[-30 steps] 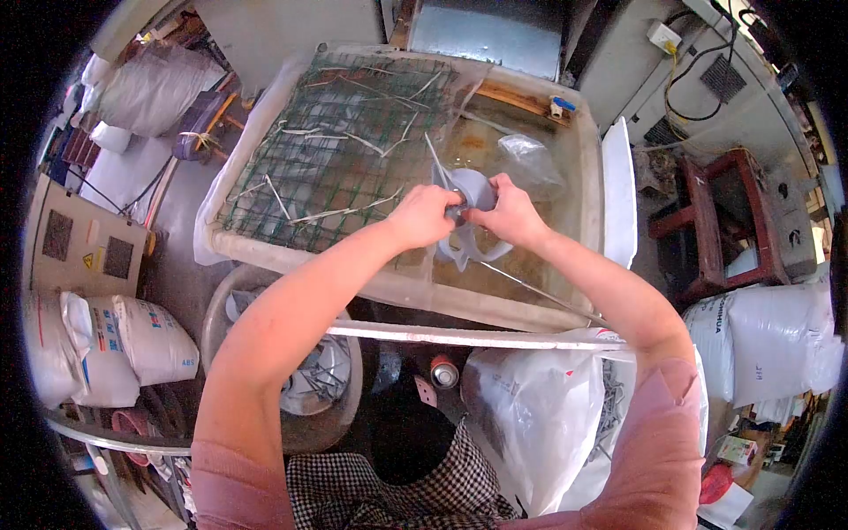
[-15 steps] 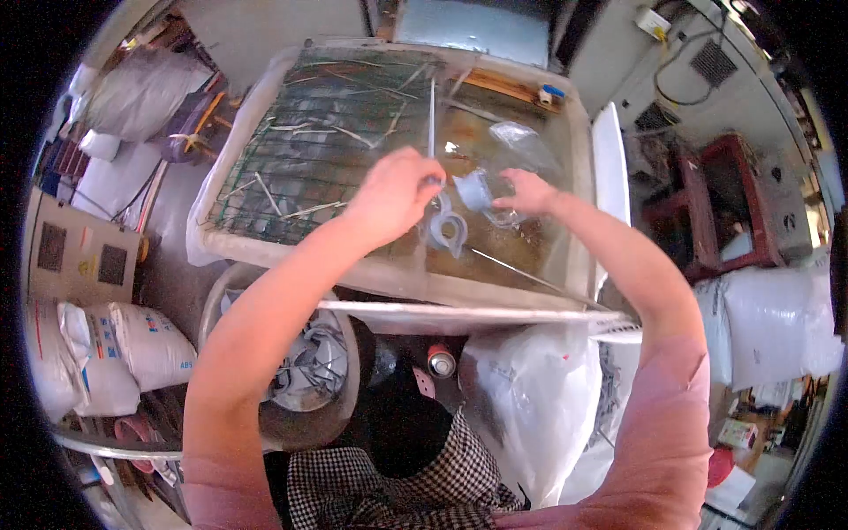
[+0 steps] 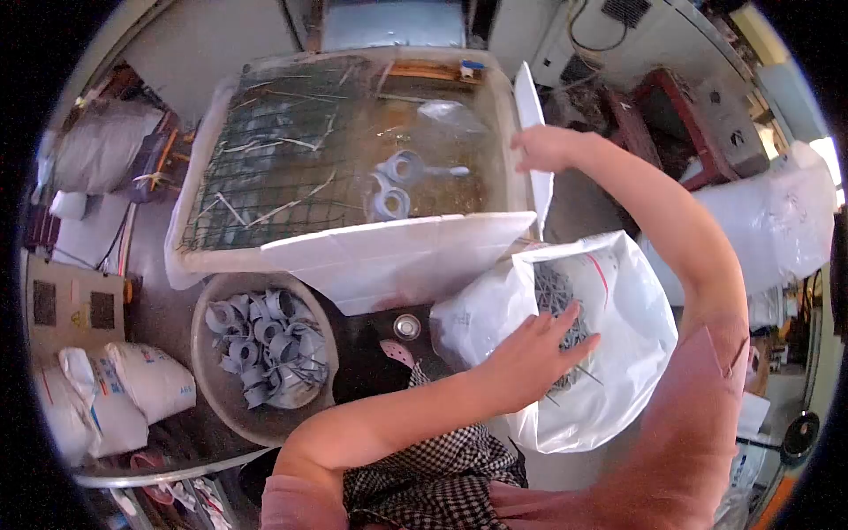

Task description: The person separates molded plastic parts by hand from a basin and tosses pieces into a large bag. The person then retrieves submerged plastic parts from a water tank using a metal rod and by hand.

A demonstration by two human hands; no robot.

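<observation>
My left hand [image 3: 533, 360] is over the mouth of a white plastic bag [image 3: 640, 371], its fingers spread and nothing seen gripped. Inside the bag lie many thin grey plastic sticks [image 3: 555, 296], one poking out beneath the fingers. My right hand [image 3: 546, 148] hovers at the right rim of the water tub, beside an upright white board [image 3: 532, 102]. Its fingers point left, slightly bent and apart, with no object visible in them. Grey ring-shaped plastic parts [image 3: 389, 203] rest in the tub's water, left of that hand.
The white-rimmed tub [image 3: 181, 238] has a green grid [image 3: 265, 168] on its left half, with pale strips on it. A white panel [image 3: 415, 252] leans along the front. A round basin [image 3: 208, 353] holds several grey parts. Full sacks [image 3: 150, 380] stand at left.
My left hand has gone from above the tub to the bag, which now shows its opening. The right hand has left the water for the tub's right rim. The view has shifted.
</observation>
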